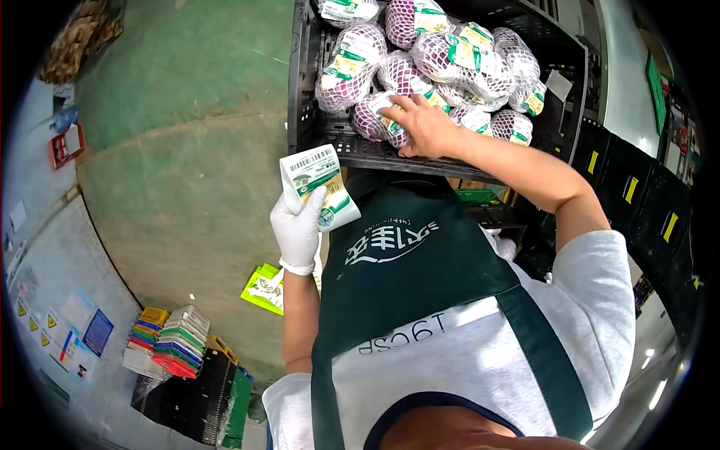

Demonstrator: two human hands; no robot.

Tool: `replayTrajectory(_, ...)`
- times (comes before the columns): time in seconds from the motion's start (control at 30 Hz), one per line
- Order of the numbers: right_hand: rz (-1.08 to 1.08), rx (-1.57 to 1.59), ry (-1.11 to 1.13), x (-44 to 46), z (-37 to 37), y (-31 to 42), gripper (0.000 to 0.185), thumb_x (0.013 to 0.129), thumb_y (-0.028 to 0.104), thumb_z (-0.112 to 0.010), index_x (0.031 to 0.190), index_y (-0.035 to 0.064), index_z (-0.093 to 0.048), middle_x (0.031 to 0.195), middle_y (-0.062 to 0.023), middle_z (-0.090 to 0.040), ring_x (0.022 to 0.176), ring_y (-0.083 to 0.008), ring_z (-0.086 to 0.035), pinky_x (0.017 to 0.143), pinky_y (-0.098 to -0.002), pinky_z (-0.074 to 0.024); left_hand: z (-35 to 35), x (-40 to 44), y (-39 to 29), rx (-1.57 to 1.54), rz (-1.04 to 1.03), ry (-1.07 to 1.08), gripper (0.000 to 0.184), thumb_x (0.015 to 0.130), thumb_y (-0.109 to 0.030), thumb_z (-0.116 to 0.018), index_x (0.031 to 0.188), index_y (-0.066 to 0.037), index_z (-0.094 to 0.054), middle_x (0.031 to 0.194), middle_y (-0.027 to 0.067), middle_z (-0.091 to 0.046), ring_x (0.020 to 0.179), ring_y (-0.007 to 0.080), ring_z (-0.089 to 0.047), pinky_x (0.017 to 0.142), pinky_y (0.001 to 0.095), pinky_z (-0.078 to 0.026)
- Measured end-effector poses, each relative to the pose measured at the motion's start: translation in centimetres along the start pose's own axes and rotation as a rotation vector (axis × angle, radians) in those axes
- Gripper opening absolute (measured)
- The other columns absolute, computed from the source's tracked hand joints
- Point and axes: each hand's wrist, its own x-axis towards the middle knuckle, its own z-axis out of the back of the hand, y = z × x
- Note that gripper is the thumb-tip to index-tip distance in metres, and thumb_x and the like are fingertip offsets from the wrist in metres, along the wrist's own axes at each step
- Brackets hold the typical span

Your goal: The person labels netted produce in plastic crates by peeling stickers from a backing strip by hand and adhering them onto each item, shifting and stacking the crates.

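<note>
My left hand, in a white glove, is closed on a strip of labels with a barcode and green and yellow print. It is near the crate's front left corner. My right hand is bare and reaches into the black crate. Its fingers and thumb span a purple, rounded piece of produce in a white foam net at the front, over the label on it. Several similar netted pieces lie piled behind and beside it, many with green and yellow labels. The exact kind of produce is unclear.
A bright green packet lies below my left forearm. Stacked coloured trays stand at lower left on a dark container. Black crates with yellow marks line the right side. My dark green apron touches the near side of the crate.
</note>
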Motion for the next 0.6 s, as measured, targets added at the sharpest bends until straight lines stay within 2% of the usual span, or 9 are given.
replayTrajectory(0.07,-0.005,0.110,0.053,1.3,0.4,-1.2,0.078,0.059,0.027,-0.079,0.130,0.0193,-0.048,0.133,-0.0096,-0.042,0.114,-0.0393,-0.044,0.092,-0.0463,-0.0461,-0.2,0.1,-0.3,0.022,0.008,-0.005,0.019,0.085,-0.003,-0.065,0.101,0.005,-0.062,0.094,0.0074,-0.066,0.079,0.0092,-0.061,0.069,0.0229,-0.050)
replayTrajectory(0.1,-0.005,0.175,-0.008,1.6,-0.1,-1.6,0.077,0.054,0.025,-0.078,0.126,0.0186,-0.051,0.128,-0.0095,-0.045,0.107,-0.0388,-0.046,0.090,-0.0446,-0.0470,-0.2,0.1,-0.4,0.044,0.007,-0.005,0.018,0.085,-0.003,-0.065,0.100,0.005,-0.062,0.094,0.0075,-0.066,0.079,0.0093,-0.061,0.069,0.0230,-0.050)
replayTrajectory(0.23,-0.085,0.369,0.021,2.5,-0.4,-3.2,0.075,0.054,0.031,-0.077,0.123,0.0161,-0.052,0.121,-0.0130,-0.046,0.111,-0.0366,-0.046,0.100,-0.0413,-0.0363,-1.0,0.2,-0.4,-0.003,0.001,-0.023,0.017,0.084,-0.001,-0.066,0.099,0.006,-0.062,0.094,0.0082,-0.066,0.079,0.0102,-0.061,0.069,0.0234,-0.050)
replayTrajectory(0.33,0.015,0.494,-0.039,1.2,0.8,-3.3,0.074,0.056,0.030,-0.077,0.123,0.0137,-0.051,0.121,-0.0133,-0.046,0.112,-0.0349,-0.046,0.100,-0.0412,-0.0362,-0.8,0.2,-0.4,0.042,0.003,-0.032,0.018,0.084,0.000,-0.065,0.100,0.006,-0.061,0.094,0.0081,-0.066,0.079,0.0104,-0.062,0.070,0.0237,-0.051)
replayTrajectory(0.37,0.114,0.522,-0.126,0.5,0.6,-3.2,0.073,0.057,0.035,-0.076,0.122,0.0147,-0.052,0.120,-0.0122,-0.046,0.116,-0.0342,-0.043,0.099,-0.0408,-0.0360,-0.9,0.2,-0.3,0.046,0.011,-0.035,0.018,0.084,0.000,-0.065,0.101,0.006,-0.061,0.094,0.0082,-0.066,0.079,0.0104,-0.062,0.070,0.0237,-0.051)
replayTrajectory(0.4,0.262,0.480,-0.214,0.0,0.3,-3.0,0.070,0.059,0.034,-0.075,0.122,0.0151,-0.051,0.121,-0.0115,-0.045,0.118,-0.0329,-0.041,0.100,-0.0420,-0.0344,-1.0,0.2,-0.2,0.049,0.018,-0.037,0.018,0.084,0.000,-0.065,0.101,0.006,-0.061,0.094,0.0082,-0.066,0.080,0.0105,-0.062,0.070,0.0238,-0.051)
replayTrajectory(0.47,0.370,0.445,-0.273,-0.6,-1.4,-3.5,0.069,0.062,0.037,-0.076,0.122,0.0151,-0.050,0.123,-0.0108,-0.044,0.119,-0.0320,-0.040,0.101,-0.0448,-0.0314,-1.5,0.1,-0.3,0.058,0.043,-0.023,0.019,0.084,-0.001,-0.065,0.102,0.006,-0.061,0.094,0.0081,-0.066,0.080,0.0105,-0.062,0.070,0.0237,-0.051)
replayTrajectory(0.53,0.374,0.230,-0.231,-1.7,-1.3,-6.1,0.077,0.067,0.051,-0.073,0.130,0.0162,-0.045,0.132,-0.0112,-0.040,0.125,-0.0337,-0.036,0.104,-0.0491,-0.0261,-1.9,0.5,-0.3,0.071,0.048,0.004,0.020,0.084,-0.001,-0.065,0.102,0.005,-0.061,0.094,0.0080,-0.066,0.080,0.0105,-0.062,0.070,0.0237,-0.051)
replayTrajectory(0.6,0.380,0.093,-0.259,-2.1,-0.9,-5.7,0.082,0.067,0.054,-0.072,0.134,0.0178,-0.042,0.142,-0.0119,-0.034,0.131,-0.0354,-0.030,0.107,-0.0489,-0.0227,-2.0,0.3,-1.0,0.111,0.037,0.035,0.021,0.084,-0.001,-0.065,0.103,0.005,-0.061,0.094,0.0079,-0.066,0.080,0.0105,-0.062,0.070,0.0237,-0.051)
